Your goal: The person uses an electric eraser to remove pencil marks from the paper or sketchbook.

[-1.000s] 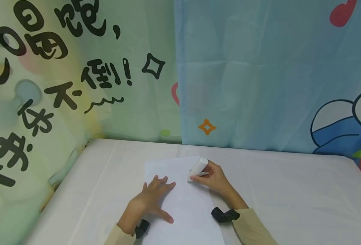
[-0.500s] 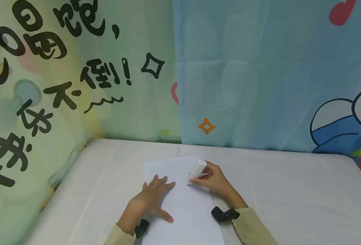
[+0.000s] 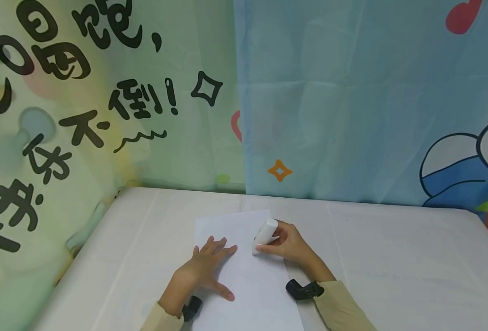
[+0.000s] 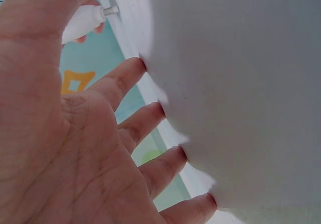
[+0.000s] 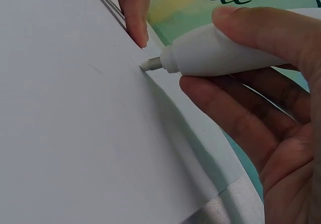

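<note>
A white sheet of paper [image 3: 260, 294] lies on the table. My left hand [image 3: 206, 266] is spread flat over its left part, fingers apart; in the left wrist view the fingertips [image 4: 155, 111] touch the paper. With thumb and fingers my right hand [image 3: 291, 241] grips a thick white pen-shaped tool [image 5: 213, 50], tilted, over the sheet's upper right side. Its narrow, blunt grey tip [image 5: 152, 64] meets the paper in the right wrist view. A faint short mark [image 5: 96, 70] shows on the sheet there.
White cloth [image 3: 393, 262] covers the table. A green curtain with black lettering [image 3: 177, 151] and a blue curtain [image 3: 343, 138] stand behind it. Black wrist cameras [image 3: 303, 290] sit at both tan sleeves [image 3: 343, 305].
My right hand has moved the white pen-shaped tool a little toward me and slightly left along the paper. My left hand has stayed in place.
</note>
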